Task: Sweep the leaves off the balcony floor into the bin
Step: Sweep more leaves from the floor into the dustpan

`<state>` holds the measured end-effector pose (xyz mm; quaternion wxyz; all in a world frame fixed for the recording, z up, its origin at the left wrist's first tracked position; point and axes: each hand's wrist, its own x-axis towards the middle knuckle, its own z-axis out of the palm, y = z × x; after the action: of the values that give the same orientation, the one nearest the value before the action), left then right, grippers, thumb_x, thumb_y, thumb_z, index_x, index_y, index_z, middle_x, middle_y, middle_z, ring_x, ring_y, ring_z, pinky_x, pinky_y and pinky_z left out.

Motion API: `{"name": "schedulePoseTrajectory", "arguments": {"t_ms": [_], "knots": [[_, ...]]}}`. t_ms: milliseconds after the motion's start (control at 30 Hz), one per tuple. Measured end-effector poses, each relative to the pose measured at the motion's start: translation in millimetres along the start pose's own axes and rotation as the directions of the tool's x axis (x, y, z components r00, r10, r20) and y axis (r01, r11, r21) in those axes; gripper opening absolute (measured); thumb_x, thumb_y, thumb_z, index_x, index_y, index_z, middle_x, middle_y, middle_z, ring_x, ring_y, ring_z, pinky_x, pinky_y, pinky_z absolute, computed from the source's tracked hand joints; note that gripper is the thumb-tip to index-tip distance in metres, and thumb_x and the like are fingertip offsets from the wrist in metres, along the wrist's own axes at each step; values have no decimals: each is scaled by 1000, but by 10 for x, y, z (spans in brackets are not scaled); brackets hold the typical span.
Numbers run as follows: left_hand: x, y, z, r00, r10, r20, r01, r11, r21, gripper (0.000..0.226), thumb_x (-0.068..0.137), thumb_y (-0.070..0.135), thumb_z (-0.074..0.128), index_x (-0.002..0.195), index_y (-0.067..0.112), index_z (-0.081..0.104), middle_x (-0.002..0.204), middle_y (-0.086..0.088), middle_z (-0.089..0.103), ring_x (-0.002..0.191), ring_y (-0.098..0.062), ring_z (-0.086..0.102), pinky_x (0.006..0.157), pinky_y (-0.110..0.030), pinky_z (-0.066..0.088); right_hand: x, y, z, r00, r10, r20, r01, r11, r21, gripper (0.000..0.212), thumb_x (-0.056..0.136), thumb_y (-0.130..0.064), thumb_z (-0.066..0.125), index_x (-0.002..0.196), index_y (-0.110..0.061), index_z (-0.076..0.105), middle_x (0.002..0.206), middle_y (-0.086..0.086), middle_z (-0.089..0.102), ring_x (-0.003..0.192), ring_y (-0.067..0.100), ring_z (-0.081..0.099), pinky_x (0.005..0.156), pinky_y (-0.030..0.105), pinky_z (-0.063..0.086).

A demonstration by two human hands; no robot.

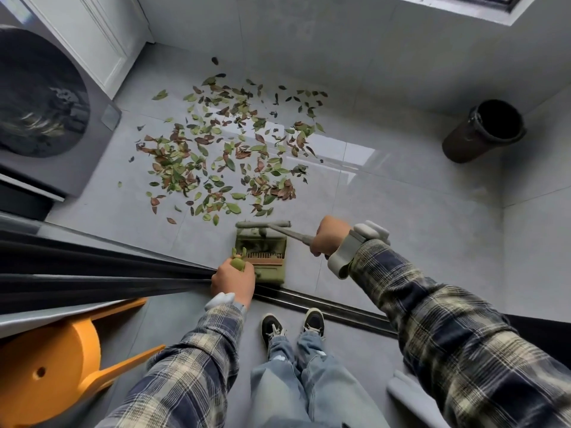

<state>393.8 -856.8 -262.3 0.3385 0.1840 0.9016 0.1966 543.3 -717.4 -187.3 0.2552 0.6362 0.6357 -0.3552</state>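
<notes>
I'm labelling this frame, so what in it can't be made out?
- Bin inside, head view: black shadow hides any contents.
- Dustpan grip, head view: covered by the left hand.
- Broom handle end, head view: hidden by the right hand.
- Stool, head view: cut off by the left edge.

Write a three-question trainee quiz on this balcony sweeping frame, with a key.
1. True or false: the leaves are already inside the bin.
2. Fill in: the left hand holds the handle of the green ____.
3. Which hand grips the broom by its handle? A) left hand B) right hand C) neither

Key
1. False: they lie scattered on the floor.
2. dustpan
3. B
</notes>
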Motion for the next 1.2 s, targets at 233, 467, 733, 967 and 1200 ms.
{"name": "schedulePoseTrajectory", "arguments": {"t_ms": [233,467,733,967,1200], "knots": [[49,-39,6,1000,7,3,-7,999,33,18,88,25,57,80,11,64,76,-11,62,73,-35,56,71,-33,51,67,-34,606,1000,3,-6,-3,998,67,31,94,-21,56,66,-11,47,65,3,52,67,24,55,66,30,43],[171,-83,-8,1000,23,5,-23,999,45,19,89,27,55,77,13,61,75,-9,59,74,-33,52,71,-34,49,49,-70,168,992,15,125,6,985,-171,27,77,-20,71,101,-9,64,101,3,64,94,28,65,88,36,54],[192,-113,-48,999,26,29,-27,999,23,24,90,31,55,76,12,60,74,-12,62,74,-36,58,75,-40,55,-108,-162,-209,1000,0,-2,0,999,-45,9,75,-14,70,71,-11,63,77,6,67,72,24,63,64,29,49],[214,4,-113,999,35,38,-36,998,48,22,89,30,56,78,12,62,76,-12,62,78,-36,56,78,-40,54,-82,-108,-126,1000,3,-8,-2,996,86,18,83,-19,66,68,-11,62,83,10,71,88,29,72,81,38,59],[375,203,-36,999,29,29,-31,998,60,18,88,32,58,83,16,65,78,-11,65,78,-36,61,78,-41,56,205,-187,-252,1000,2,-9,-1,991,135,14,84,-17,65,72,-10,60,81,9,70,81,27,69,74,33,55]]}}
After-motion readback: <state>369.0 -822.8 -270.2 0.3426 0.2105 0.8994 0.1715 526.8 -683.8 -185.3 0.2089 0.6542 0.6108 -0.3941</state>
